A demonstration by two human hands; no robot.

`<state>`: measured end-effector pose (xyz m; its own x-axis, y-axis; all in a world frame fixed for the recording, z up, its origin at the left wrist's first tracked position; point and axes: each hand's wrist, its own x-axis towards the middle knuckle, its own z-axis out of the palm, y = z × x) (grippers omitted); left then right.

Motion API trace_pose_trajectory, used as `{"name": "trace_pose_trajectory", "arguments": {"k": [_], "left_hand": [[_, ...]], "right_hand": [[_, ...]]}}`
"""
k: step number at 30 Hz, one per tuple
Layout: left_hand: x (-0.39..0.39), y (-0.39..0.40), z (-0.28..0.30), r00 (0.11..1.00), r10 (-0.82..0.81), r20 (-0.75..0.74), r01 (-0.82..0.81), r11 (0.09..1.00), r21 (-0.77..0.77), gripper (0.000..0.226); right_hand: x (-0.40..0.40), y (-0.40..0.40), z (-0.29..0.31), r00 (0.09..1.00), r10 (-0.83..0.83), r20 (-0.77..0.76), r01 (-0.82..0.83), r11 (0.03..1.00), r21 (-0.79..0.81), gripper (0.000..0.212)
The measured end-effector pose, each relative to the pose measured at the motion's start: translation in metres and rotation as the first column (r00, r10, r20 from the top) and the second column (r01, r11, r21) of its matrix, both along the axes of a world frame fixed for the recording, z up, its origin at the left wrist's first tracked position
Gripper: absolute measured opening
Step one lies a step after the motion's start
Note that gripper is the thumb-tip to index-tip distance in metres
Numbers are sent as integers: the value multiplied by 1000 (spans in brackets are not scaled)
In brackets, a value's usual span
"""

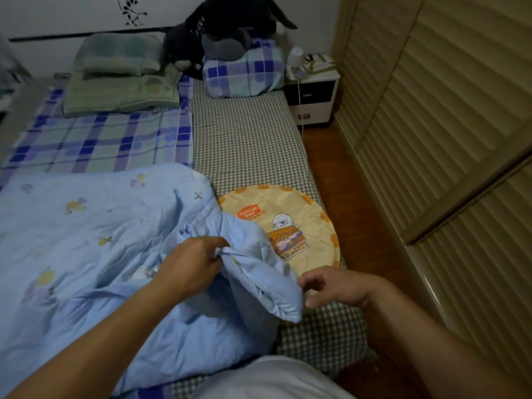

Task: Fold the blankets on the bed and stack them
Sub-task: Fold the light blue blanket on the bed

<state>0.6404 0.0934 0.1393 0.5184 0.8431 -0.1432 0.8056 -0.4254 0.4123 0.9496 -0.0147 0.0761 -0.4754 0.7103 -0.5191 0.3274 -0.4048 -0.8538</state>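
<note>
A light blue blanket (pixel 86 240) with small flower prints lies crumpled over the near left half of the bed (pixel 244 145). My left hand (pixel 193 263) grips a bunched fold of it near its right edge. A corner of the blanket (pixel 276 295) hangs down to the right of that grip. My right hand (pixel 331 286) hovers beside this corner with fingers loosely curled, its fingertips at the hem; whether they touch it is unclear. A folded green blanket (pixel 121 90) with a green pillow on top lies at the bed's far left.
A round yellow cartoon cushion (pixel 299 226) lies on the grey checked sheet right of the blanket. A blue checked pillow (pixel 244 73) and dark plush toy (pixel 227 27) sit at the head. A white nightstand (pixel 313 96) and louvred wardrobe doors (pixel 431 125) flank a narrow wooden floor strip.
</note>
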Motion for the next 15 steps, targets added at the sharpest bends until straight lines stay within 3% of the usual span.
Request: {"name": "trace_pose_trajectory", "arguments": {"k": [3,6,8,10,12,13,15], "left_hand": [[1,6,-2,991,108,78,-105,994,-38,14],[1,6,-2,986,169,11,-169,984,61,8],[0,5,-4,983,166,-72,-154,976,153,3],[3,-1,-4,985,111,-132,-83,977,198,4],[14,-14,-2,986,14,-165,20,979,201,9],[22,-22,-2,984,-46,-174,80,977,196,11],[32,-40,-3,976,-133,-173,167,967,195,14]], "right_hand": [[-15,-13,-10,992,-93,83,86,993,84,24],[-25,-14,8,936,-352,-6,347,918,193,22],[-28,-11,27,802,-596,-35,583,769,264,24],[-33,-9,49,570,-822,24,755,534,381,24],[-35,-7,64,333,-929,159,664,351,660,18],[-33,-8,69,257,-939,230,532,336,777,15],[-24,-8,70,185,-910,370,316,412,855,13]]}}
